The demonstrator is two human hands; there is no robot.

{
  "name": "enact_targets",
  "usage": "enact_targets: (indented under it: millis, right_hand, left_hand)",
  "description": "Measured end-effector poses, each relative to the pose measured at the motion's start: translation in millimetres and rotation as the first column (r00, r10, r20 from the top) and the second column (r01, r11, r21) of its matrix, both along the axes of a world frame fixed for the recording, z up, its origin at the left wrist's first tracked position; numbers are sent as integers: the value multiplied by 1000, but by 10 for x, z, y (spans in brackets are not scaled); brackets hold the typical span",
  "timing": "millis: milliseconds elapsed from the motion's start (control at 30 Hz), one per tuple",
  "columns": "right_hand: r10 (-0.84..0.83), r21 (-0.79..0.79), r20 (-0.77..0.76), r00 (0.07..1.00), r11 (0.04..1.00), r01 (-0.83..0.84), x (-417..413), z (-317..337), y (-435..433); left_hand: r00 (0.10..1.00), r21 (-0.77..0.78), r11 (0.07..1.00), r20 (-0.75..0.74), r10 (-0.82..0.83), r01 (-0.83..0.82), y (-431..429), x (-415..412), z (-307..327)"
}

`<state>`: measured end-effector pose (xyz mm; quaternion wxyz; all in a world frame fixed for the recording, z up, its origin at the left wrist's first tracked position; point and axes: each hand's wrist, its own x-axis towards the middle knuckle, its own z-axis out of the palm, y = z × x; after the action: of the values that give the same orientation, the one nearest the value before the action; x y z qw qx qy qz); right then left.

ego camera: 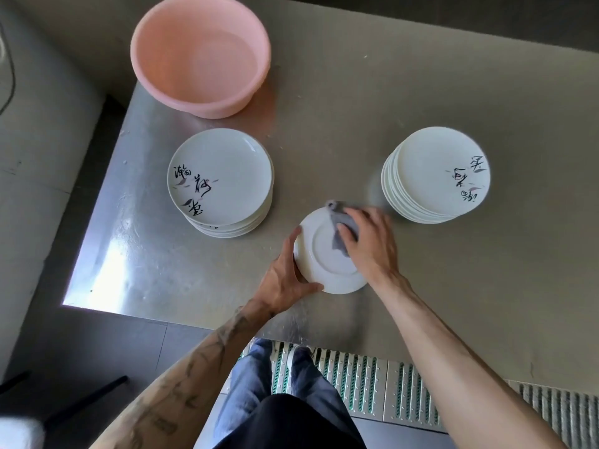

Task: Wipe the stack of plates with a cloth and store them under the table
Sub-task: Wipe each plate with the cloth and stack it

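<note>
A single white plate (324, 257) is held underside up above the steel table (421, 286), near its front edge. My left hand (285, 277) grips its left rim, thumb under the near edge. My right hand (369, 244) presses a grey cloth (343, 228) onto the plate's far right side, fingers curled over the cloth. A stack of white plates with black brush lettering (223, 183) stands to the left. A second such stack (436, 175) stands to the right.
A pink plastic basin (201, 56) sits at the table's far left. The table's left edge drops to a grey floor (42, 157). A metal drain grate (372, 384) runs along the floor by my feet.
</note>
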<state>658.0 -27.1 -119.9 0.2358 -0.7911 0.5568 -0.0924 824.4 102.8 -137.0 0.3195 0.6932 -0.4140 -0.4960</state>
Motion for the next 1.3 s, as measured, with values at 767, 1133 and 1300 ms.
enact_targets:
  millis: [767, 1133, 1300]
  right_hand:
    - [-231, 59, 75, 970, 972, 227, -203, 8, 672]
    - [166, -92, -38, 985, 981, -169, 157, 94, 392]
    - [-71, 12, 22, 997, 997, 71, -14, 167, 309]
  left_hand:
    - [991, 72, 992, 76, -106, 101, -25, -33, 107]
    - [979, 5, 994, 170, -109, 109, -65, -69, 222]
    - [928, 21, 979, 315, -197, 201, -193, 4, 291]
